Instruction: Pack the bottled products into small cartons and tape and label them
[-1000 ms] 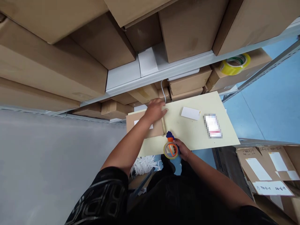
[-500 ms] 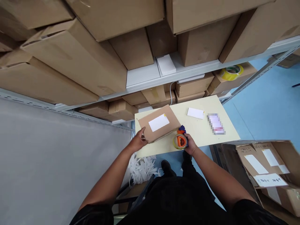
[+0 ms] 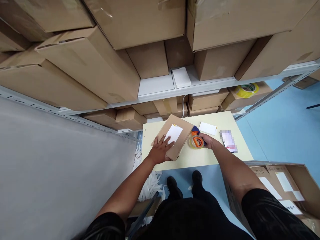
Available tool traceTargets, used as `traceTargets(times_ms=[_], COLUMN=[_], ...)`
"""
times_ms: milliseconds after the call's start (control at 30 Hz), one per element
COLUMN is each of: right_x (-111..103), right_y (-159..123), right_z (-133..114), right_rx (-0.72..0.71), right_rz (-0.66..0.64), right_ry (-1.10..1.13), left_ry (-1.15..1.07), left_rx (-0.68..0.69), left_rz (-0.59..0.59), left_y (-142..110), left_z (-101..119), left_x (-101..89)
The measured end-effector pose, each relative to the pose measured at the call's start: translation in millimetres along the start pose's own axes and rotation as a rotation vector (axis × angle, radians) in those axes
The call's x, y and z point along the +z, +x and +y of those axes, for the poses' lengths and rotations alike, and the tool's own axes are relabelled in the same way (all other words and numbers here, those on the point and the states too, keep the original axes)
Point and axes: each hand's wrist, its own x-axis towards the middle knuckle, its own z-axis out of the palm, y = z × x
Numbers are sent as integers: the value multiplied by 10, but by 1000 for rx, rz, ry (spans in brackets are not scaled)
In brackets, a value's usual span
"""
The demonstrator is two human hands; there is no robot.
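Note:
My left hand (image 3: 161,150) lies with fingers spread on a flat cardboard box (image 3: 184,126), partly over its white label (image 3: 175,131). The box sits turned at an angle on a pale yellow table (image 3: 200,156). In my right hand (image 3: 207,140) is a tape dispenser (image 3: 197,141), orange and blue, loaded with a roll of clear tape. It is held just right of the box's edge; whether it touches the box I cannot tell.
A white label stack (image 3: 208,128) and a blurred phone (image 3: 228,140) lie at the table's right. Shelves (image 3: 155,87) full of cartons rise behind, with a yellow tape roll (image 3: 247,90) on one carton. An open carton (image 3: 303,176) stands lower right; white paper strips (image 3: 150,188) lie lower left.
The box has turned on the table. My left hand has moved from gripping its left edge to lying flat on top. The tape dispenser has shifted slightly right.

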Motion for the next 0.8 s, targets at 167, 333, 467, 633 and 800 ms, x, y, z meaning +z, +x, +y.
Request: traceTargets(times_ms=[167,333,467,633,800], right_x=[89,-50,-183,-28,279], right_y=[171,186,-50,-471,-799], right_z=[-31,-59,228,1114,1909], right_rx=[-40,-74,-112,-212,-158], right_rz=[1,48,67,55,87], right_ry=[-17,-54,-75,20,85], left_ry=[27,23,16,32,59], left_rx=[-114,-162,-178,-161,-145], left_rz=[22,19,22,74,100], left_y=[136,168,167,151,137], left_z=[140,210,197,189,176], left_x=[157,167,161,227,257])
